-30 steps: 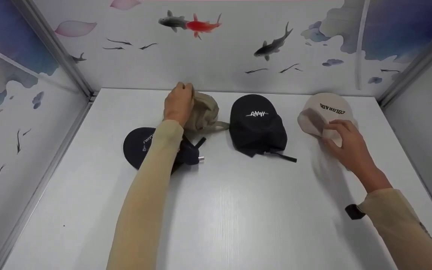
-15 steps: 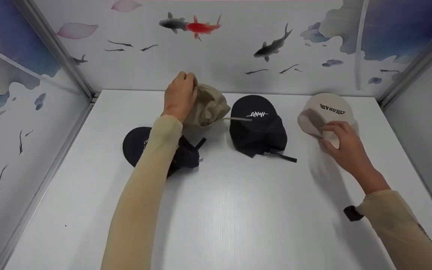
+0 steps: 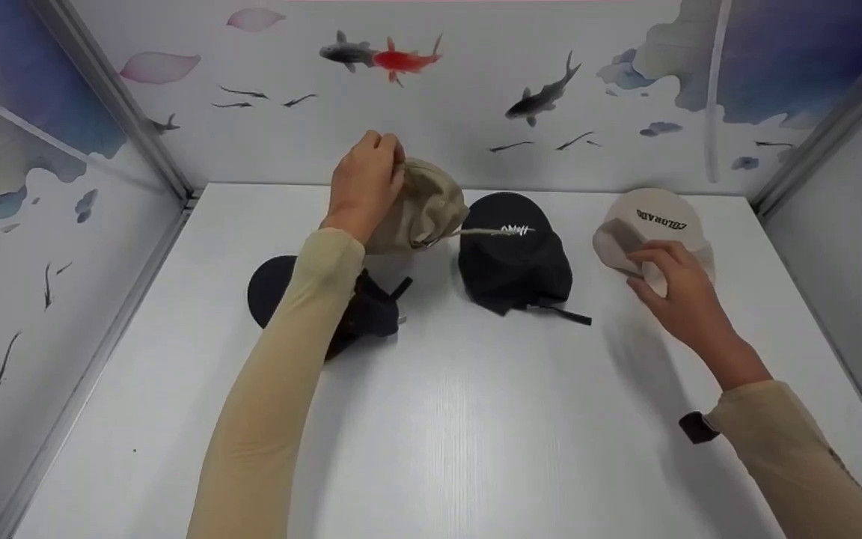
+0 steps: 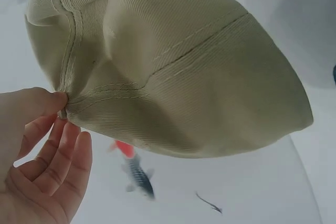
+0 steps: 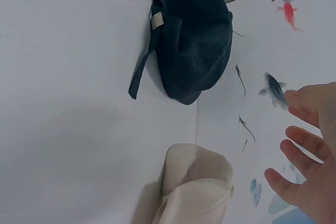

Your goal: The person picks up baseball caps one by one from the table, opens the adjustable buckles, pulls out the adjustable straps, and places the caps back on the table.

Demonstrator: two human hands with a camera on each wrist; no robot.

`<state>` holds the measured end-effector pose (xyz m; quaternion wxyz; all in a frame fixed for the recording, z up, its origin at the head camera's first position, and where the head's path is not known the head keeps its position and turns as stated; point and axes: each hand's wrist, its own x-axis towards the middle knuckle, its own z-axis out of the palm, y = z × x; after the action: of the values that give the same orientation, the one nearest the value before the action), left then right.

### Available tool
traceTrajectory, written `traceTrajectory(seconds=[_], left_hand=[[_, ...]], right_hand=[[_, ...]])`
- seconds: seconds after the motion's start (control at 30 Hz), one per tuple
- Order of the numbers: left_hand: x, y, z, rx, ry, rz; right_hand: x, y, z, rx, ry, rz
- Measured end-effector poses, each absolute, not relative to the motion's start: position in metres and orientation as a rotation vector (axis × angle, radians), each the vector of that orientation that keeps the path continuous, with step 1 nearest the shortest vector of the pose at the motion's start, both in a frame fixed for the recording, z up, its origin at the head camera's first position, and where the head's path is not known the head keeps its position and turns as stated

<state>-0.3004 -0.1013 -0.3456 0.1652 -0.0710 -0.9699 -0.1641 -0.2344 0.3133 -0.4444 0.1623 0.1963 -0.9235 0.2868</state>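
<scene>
My left hand (image 3: 366, 183) pinches a khaki cap (image 4: 210, 77) between thumb and fingers, near the table's back edge. In the left wrist view the cap hangs from the pinch, its seams and brim facing the camera. Its thin strap trails right, overlapping the black cap (image 3: 515, 262) in the head view. My right hand (image 3: 674, 292) has relaxed, spread fingers and nothing between them; it hovers before the cream cap (image 3: 659, 206) lettered COLORADO. Below my left forearm lies a dark navy cap (image 3: 375, 307), partly hidden by the sleeve.
The white table (image 3: 453, 419) carries the caps in a loose row toward the back. White panels (image 3: 431, 127) with painted fish stand behind and at both sides, close to the table's edges.
The khaki cap has risen and shifted a little right with my left hand. My right hand has drifted slightly left. The black and cream caps stay in place.
</scene>
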Motion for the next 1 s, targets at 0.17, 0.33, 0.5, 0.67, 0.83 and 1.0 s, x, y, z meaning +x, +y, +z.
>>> traceTrajectory(seconds=[0.17,0.33,0.5,0.67,0.83,1.0], left_hand=[[-0.292,-0.097,-0.338,-0.250,-2.758,-0.443],[-0.284,-0.090,-0.330,-0.297,-2.755,-0.428],[-0.276,-0.084,-0.324,-0.350,-2.737,-0.437],[-0.270,-0.080,-0.324,-0.377,-2.724,-0.457],[-0.263,-0.076,-0.323,-0.409,-2.716,-0.463],[-0.256,-0.071,-0.322,-0.435,-2.737,-0.463]], right_hand=[[-0.232,0.306,-0.444,0.634,-2.562,0.782],[-0.229,0.295,-0.439,0.684,-2.531,0.781],[-0.224,0.283,-0.432,0.716,-2.517,0.798],[-0.219,0.270,-0.426,0.794,-2.481,0.766],[-0.216,0.257,-0.415,0.871,-2.425,0.745],[-0.210,0.243,-0.402,0.905,-2.385,0.746]])
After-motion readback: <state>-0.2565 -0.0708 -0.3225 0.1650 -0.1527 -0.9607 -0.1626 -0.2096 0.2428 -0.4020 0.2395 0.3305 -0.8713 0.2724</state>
